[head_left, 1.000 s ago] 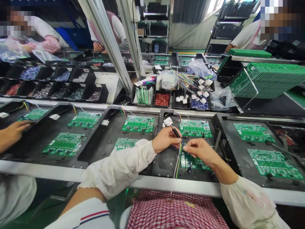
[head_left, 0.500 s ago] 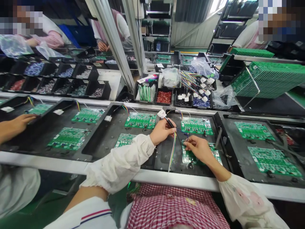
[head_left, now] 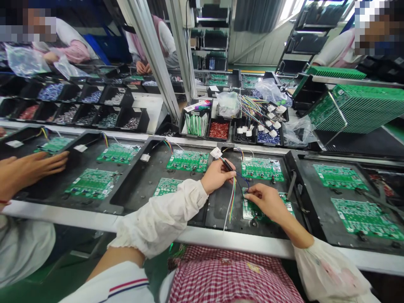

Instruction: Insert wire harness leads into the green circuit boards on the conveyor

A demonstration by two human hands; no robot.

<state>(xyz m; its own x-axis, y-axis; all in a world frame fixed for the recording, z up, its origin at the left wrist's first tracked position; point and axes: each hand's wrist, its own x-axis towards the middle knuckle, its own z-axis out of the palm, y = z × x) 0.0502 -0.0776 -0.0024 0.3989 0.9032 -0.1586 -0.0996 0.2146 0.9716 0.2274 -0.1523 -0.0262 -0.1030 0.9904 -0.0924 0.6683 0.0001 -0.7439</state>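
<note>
My left hand (head_left: 218,176) is closed round a wire harness (head_left: 227,165), whose white connector (head_left: 216,152) sticks out above the fingers. Several coloured wires (head_left: 232,202) hang loose below that hand. A dark blue wire (head_left: 247,182) from the harness loops across to my right hand (head_left: 267,201). The right thumb and fingertips pinch this wire at the upper left edge of a green circuit board (head_left: 252,211), which the hand partly covers. Behind it lies a second circuit board (head_left: 262,169) with its own wires at the back. Both boards rest in a black tray (head_left: 217,216).
More black trays with circuit boards (head_left: 368,219) line the metal rail (head_left: 259,240). Behind stand bins of red parts (head_left: 219,130), blue parts (head_left: 268,138) and wire harnesses (head_left: 252,105). A rack of green boards (head_left: 362,107) is at right. A co-worker's hand (head_left: 34,170) is at left.
My right hand stays at the board's upper left edge, holding the wire. The loose wire ends below my left hand have spread apart. The co-worker's hand has reached further right over its tray.
</note>
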